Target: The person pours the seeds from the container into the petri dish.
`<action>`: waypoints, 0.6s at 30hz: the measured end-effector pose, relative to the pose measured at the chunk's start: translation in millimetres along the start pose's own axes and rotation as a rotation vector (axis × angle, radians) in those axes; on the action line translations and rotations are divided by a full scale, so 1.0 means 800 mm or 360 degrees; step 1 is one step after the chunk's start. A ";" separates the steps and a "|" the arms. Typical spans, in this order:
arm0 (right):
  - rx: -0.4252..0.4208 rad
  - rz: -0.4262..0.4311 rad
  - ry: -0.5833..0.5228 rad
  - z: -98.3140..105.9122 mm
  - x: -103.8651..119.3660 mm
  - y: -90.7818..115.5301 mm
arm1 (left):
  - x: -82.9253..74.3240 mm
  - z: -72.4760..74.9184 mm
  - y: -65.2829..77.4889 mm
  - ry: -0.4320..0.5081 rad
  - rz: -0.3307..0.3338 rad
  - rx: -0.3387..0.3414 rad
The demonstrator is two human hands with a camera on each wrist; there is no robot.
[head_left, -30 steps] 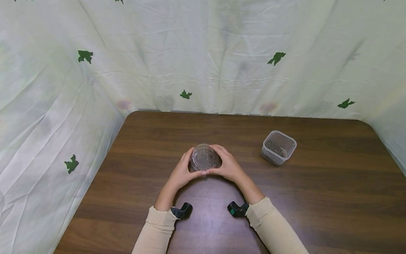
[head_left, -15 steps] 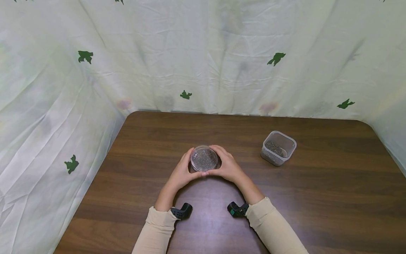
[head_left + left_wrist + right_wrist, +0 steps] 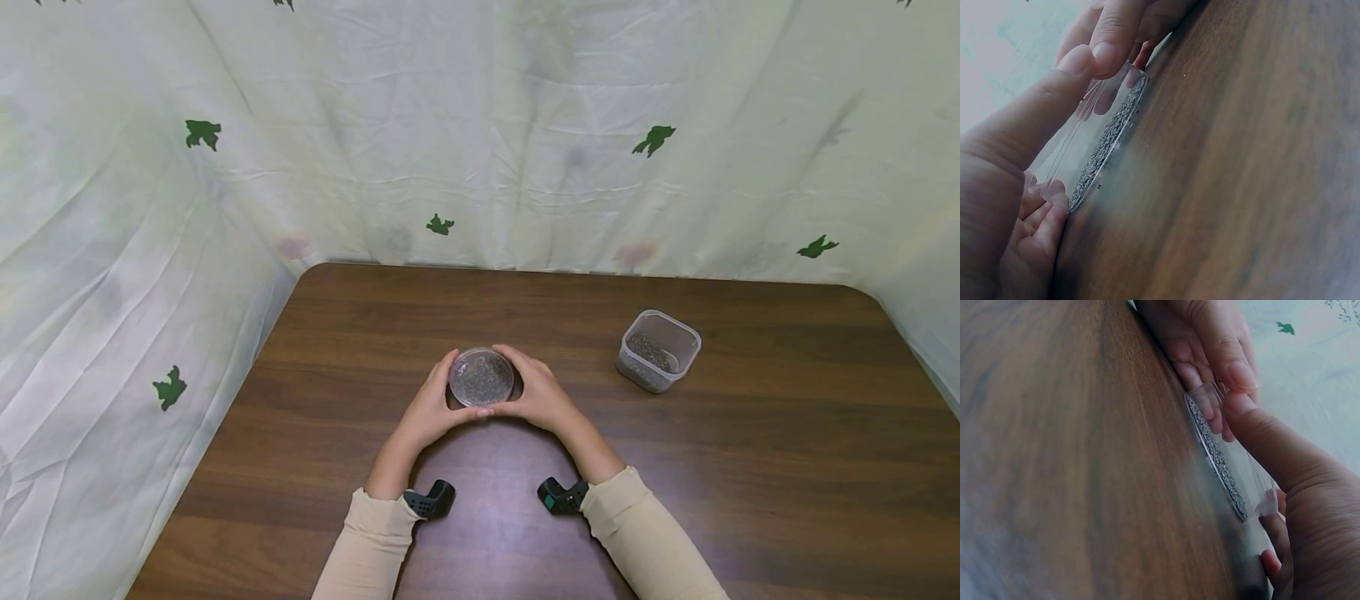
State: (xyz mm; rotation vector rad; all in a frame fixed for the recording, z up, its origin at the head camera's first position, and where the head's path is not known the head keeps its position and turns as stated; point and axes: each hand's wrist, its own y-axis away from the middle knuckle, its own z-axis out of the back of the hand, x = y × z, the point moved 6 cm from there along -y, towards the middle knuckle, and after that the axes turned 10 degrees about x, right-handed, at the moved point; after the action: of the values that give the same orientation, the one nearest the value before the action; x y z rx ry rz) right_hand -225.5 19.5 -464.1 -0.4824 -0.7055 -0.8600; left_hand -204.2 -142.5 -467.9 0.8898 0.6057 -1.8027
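Observation:
A round clear plastic container (image 3: 482, 379) sits on the table, holding a layer of grey granules (image 3: 1109, 142). A clear lid (image 3: 1260, 477) lies over its top, its edge showing as thin lines in both wrist views. My left hand (image 3: 429, 408) grips the container from the left, thumb at the near side and fingers round the far side. From the right, my right hand (image 3: 546, 398) holds it the same way. The two thumbs meet at the lid's near edge. Some of the fingers behind the container show through its clear wall.
To the right on the brown wooden table (image 3: 765, 467) stands a square clear plastic tub (image 3: 658, 350), open at the top, with grey granules inside. A pale curtain (image 3: 360, 150) with green bird shapes hangs behind the table and at its sides.
The clear lid, first offset toward the far side of the container, has come down level and lined up with its rim. Both hands have stayed round it with only slight finger movement.

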 end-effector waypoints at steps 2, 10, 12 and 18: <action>0.0003 -0.0006 0.0009 0.000 0.000 0.000 | -0.001 0.000 0.000 -0.0006 -0.0004 -0.0002; 0.0018 -0.0030 0.0030 -0.001 0.000 0.001 | -0.001 0.000 0.000 -0.0028 -0.0009 -0.0004; 0.0027 -0.0039 0.0031 -0.001 0.000 0.001 | -0.001 0.000 0.000 -0.0031 -0.0005 -0.0001; 0.0057 -0.0046 0.0028 -0.002 0.001 0.001 | -0.002 0.000 0.000 -0.0045 -0.0039 -0.0007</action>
State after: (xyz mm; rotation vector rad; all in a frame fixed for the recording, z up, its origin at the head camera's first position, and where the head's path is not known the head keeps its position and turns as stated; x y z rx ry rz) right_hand -224.0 18.6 -464.5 -0.4332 -0.7119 -0.8762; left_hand -203.8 -141.4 -466.7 0.8562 0.6049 -1.8325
